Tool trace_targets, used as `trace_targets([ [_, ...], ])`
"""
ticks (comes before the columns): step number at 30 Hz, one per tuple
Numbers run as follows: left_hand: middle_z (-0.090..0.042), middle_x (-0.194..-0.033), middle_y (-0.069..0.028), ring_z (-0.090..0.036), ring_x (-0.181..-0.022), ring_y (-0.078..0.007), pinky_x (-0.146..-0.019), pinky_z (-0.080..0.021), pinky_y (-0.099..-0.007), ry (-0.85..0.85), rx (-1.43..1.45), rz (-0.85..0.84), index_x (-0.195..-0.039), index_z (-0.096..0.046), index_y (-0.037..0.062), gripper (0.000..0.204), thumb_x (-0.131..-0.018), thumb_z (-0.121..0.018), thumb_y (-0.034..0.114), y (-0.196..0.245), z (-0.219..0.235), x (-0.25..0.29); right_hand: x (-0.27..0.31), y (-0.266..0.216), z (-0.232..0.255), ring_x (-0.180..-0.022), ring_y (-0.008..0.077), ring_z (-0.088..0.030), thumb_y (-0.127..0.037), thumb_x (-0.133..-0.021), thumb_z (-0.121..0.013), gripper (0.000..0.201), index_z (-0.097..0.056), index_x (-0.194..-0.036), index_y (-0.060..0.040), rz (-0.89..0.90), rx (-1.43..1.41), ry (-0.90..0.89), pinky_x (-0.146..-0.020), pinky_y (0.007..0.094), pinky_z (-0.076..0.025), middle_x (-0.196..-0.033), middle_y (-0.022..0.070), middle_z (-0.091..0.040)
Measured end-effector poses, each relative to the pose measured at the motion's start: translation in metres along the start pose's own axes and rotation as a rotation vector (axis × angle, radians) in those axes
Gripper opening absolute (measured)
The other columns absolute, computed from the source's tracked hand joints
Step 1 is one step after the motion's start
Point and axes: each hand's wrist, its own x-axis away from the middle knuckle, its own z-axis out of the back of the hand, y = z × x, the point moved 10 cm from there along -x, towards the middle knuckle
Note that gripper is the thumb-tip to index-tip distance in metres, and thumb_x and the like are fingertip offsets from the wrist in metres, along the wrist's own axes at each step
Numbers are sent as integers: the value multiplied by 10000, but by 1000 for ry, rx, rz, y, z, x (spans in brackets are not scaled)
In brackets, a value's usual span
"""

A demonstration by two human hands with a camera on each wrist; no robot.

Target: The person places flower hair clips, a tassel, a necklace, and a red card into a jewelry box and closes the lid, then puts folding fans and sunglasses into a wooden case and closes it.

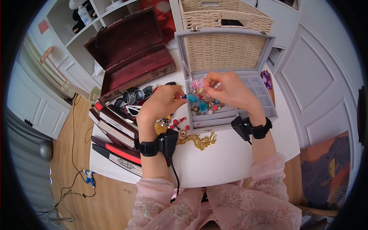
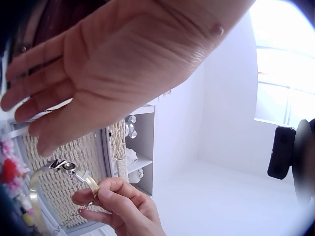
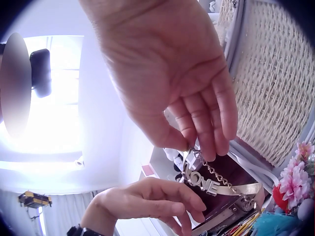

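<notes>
Between thumb and fingertips, my right hand (image 1: 230, 92) pinches one end of a gold-coloured band bracelet (image 3: 204, 184) with silver letters and a fine chain. The bracelet hangs from that grip; its band (image 2: 34, 189) curves in a loop in the left wrist view. My left hand (image 1: 159, 103) hovers to the left, fingers relaxed and apart, holding nothing. Below both hands is a grey jewellery box (image 1: 226, 125), lid raised, with a woven panel (image 1: 226, 51) inside the lid. Teal tassels (image 1: 203, 106), pink flowers (image 3: 294, 182) and other trinkets lie in the box.
A dark red case (image 1: 130, 57) stands open at the back left. Sunglasses (image 1: 134, 96) and stacked books (image 1: 119, 124) lie along the left side. A gold chain (image 1: 201, 142) and red beads (image 1: 176, 122) rest on the white table (image 1: 230, 161). A woven basket (image 1: 199, 19) stands behind the box.
</notes>
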Motion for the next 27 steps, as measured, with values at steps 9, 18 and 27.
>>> trace_targets([
  [9, -656, -793, -174, -628, -768, -329, -700, -487, -374, 38, 117, -158, -909, -633, -27, 216, -745, -664, 109, 28, -5, -6, 0, -5, 1, -595, 236, -633, -128, -698, -604, 120, -597, -725, -12, 94, 56, 13, -586, 313, -489, -643, 113, -632],
  [18, -654, -790, -175, -628, -774, -328, -705, -485, -378, 16, 97, -154, -894, -636, -33, 204, -738, -663, 96, 27, -4, -5, 0, -6, 0, -588, 239, -633, -139, -699, -597, 136, -601, -730, -7, 94, 59, 8, -585, 312, -489, -640, 121, -633],
  [27, -651, -772, -167, -625, -744, -318, -690, -487, -370, 35, 111, -125, -866, -627, -29, 169, -744, -653, 86, 23, -2, -5, 0, -2, -1, -578, 238, -626, -132, -721, -592, 121, -611, -741, -14, 62, 98, -4, -566, 317, -481, -645, 111, -639],
])
